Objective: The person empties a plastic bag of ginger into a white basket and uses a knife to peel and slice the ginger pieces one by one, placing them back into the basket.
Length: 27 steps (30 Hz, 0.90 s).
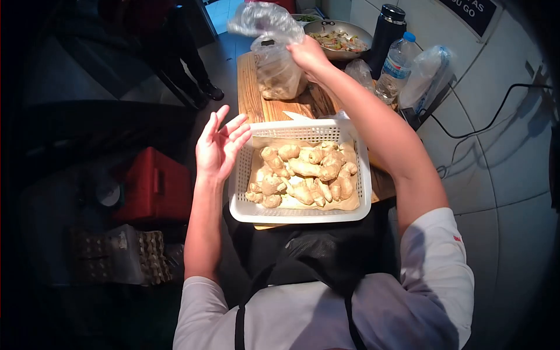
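The wooden surface (248,81) carried nearly all of it. Largest first: the white basket (300,217) sat at its near end, lined w/ brown paper (351,205); stiff, prob. mod. heavy when loaded, best held by opp. rims. Beyond it stood the bag (281,73), w/ lumps inside: thin, limp, slippery & easily torn, so best gripped high, where it bunched. The R hand (309,53) was closed on plastic up there; the L hand (219,149) hung open, palm up, fingers apart, just beside the basket's L rim. The ginger (303,168) lay on the paper: firm, knobbly, light per pc., w/ thin knobs that could snap; thick middles looked best to grip.

Count: 1 surface, 1 basket, 1 filled bag (couldn't tell if the upper plastic was a 2nd), approx. 12+ ginger pcs., overlapping.
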### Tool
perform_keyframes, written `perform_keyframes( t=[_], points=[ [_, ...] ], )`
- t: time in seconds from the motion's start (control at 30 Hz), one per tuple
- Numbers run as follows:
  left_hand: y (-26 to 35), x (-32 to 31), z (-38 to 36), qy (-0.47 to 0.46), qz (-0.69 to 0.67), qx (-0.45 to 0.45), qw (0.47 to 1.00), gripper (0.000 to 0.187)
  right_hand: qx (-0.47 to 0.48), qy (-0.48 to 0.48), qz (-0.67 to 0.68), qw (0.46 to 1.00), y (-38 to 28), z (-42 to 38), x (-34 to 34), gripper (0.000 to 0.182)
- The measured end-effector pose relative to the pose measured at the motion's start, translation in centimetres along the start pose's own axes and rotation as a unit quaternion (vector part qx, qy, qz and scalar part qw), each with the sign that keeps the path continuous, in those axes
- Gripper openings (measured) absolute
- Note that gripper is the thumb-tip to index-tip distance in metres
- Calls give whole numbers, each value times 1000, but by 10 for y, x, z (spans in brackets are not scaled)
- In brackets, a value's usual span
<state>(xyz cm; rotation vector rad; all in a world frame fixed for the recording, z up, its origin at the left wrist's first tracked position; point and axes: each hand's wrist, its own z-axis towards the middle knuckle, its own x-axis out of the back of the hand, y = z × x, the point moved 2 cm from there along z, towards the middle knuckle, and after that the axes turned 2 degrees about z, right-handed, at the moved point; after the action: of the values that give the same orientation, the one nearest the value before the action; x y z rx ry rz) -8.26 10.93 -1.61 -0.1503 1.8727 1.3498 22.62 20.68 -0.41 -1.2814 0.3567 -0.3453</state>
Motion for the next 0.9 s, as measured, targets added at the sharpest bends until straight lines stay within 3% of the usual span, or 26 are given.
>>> perform_keyframes(
  t=[0.03,0.1,0.2,0.23,0.3,0.37,0.4,0.43,0.57,0.63,0.67,0.73,0.77,0.8,0.83,0.9],
  points=[
    [1,6,-4,20,55,-38,998,48,19,-11,-129,991,-10,-11,13,30],
    [8,-1,-8,40,141,-97,984,46,55,-36,-377,924,-42,-50,31,39],
    [5,-18,2,56,238,-159,957,47,185,-19,-398,898,-38,-63,38,47],
    [2,-24,6,56,315,-203,926,50,298,-38,-433,850,-40,-68,37,49],
    [-2,-48,15,13,431,-264,863,62,282,-219,-531,769,-37,-80,25,50],
    [-5,-49,40,10,624,-302,720,62,245,-342,-537,731,-17,-100,9,38],
    [-6,-51,57,5,705,-318,634,62,247,-357,-542,720,-17,-115,0,35],
    [-14,-42,80,17,738,-262,622,62,209,-372,-557,713,-9,-121,-11,37],
    [-40,-22,142,-21,772,-60,633,81,30,-426,-487,762,-12,-142,-23,31],
    [-50,-37,147,-72,783,45,616,85,-17,-435,-474,765,-20,-151,-21,31],
    [-57,-32,154,-109,806,61,579,85,-12,-428,-487,761,-30,-158,-11,34],
    [-74,-14,171,-175,841,91,505,85,82,-309,-392,862,-43,-174,21,36],
    [-74,-18,168,-172,844,124,492,85,44,-254,-348,901,-55,-180,44,36],
    [-71,-20,166,-165,838,104,510,86,5,-198,-302,933,-63,-188,70,36],
    [-66,-20,164,-157,831,85,527,86,38,-114,-274,954,-63,-199,98,35],
    [-50,-33,148,-126,816,65,561,80,-45,10,-279,959,-62,-227,145,26]
  ],
)
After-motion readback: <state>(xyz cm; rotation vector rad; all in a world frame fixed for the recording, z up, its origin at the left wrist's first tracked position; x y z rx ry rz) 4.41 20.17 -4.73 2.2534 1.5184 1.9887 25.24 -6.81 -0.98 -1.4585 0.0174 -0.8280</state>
